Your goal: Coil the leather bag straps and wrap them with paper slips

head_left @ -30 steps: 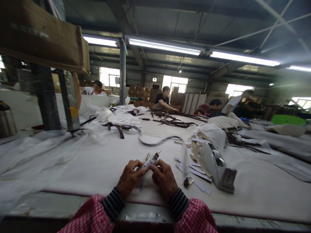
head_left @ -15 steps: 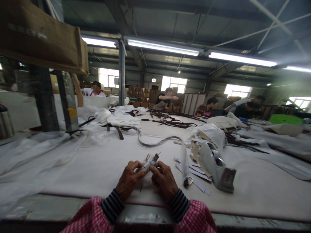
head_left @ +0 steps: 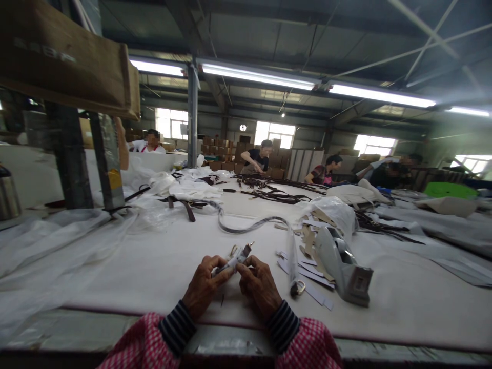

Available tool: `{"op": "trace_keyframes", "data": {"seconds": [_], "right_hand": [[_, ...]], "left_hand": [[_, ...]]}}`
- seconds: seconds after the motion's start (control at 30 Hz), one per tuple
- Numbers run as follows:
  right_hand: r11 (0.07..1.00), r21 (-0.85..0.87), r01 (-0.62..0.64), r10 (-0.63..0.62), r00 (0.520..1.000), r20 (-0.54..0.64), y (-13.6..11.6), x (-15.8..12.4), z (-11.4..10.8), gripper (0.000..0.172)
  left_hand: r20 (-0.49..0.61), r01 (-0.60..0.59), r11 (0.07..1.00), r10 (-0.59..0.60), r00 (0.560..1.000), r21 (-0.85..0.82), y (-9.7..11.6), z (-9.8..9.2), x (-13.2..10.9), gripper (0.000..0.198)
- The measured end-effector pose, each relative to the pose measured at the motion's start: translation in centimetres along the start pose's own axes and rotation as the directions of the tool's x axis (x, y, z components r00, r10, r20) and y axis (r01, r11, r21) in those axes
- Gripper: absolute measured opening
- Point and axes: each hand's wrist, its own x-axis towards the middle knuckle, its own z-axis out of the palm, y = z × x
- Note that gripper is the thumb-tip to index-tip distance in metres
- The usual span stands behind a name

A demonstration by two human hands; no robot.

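Just above the table's front edge, both hands are closed around a folded strap with a pale wrapping and a brass-coloured hook at its end. My left hand pinches its left part between thumb and fingers. My right hand presses thumb and fingertips on its right part, just below the brown end. Part of the bundle is hidden by the fingers. Beyond the hands, a plastic-sleeved strap curves over the table and comes down on the right, ending in a gold-coloured ring.
To the right stands a grey tape dispenser beside white paper strips. Clear plastic film covers the left side. Dark straps lie farther back. A post rises at left under a brown bag. Several people work beyond.
My hands and the wrapped strap have hardly moved. Across the table, a person has lowered a raised arm toward the straps, and another person at right has shifted slightly.
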Motion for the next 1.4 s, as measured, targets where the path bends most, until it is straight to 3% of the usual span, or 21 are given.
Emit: {"op": "trace_keyframes", "data": {"seconds": [0.27, 0.77, 0.9, 1.03, 1.13, 1.23, 1.4], "right_hand": [[0.981, -0.183, 0.069, -0.059, 0.996, 0.060, 0.1, 0.0, 0.1, 0.039], [0.978, -0.187, 0.090, -0.087, 0.996, 0.021, 0.3, -0.2, 0.2, 0.038], [0.989, -0.141, 0.036, -0.033, 0.999, 0.023, 0.4, -0.3, 0.1, 0.045], [0.988, -0.147, -0.046, 0.058, 0.996, 0.075, -0.2, 0.6, 0.0, 0.063], [0.983, -0.184, -0.004, 0.019, 0.997, 0.080, -1.2, 2.7, -0.2, 0.057], [0.979, -0.191, 0.066, -0.057, 0.997, 0.052, -1.4, 4.9, -0.2, 0.049], [0.995, 0.084, -0.057, 0.058, 0.998, 0.001, 0.8, 6.5, 0.5, 0.053]], "left_hand": [[0.013, -0.016, 1.000, 0.016, 1.000, -0.010, -0.1, -0.1, 0.0, 0.038], [-0.024, -0.031, 1.000, 0.031, 0.999, 0.001, 0.2, 0.0, -0.1, 0.036], [-0.063, -0.068, 0.998, 0.068, 0.996, -0.006, 0.2, 0.0, -0.3, 0.034], [-0.028, 0.026, 0.964, -0.035, 0.999, -0.266, 0.6, -0.1, 0.0, 0.034], [0.024, 0.123, 0.872, -0.126, 0.992, -0.474, 0.7, 0.0, 1.2, 0.037], [0.014, 0.123, 0.842, -0.136, 0.991, -0.525, 0.4, 0.2, 3.1, 0.039], [0.061, 0.149, 0.804, -0.139, 0.988, -0.576, -0.6, 0.3, 5.6, 0.035]]}}
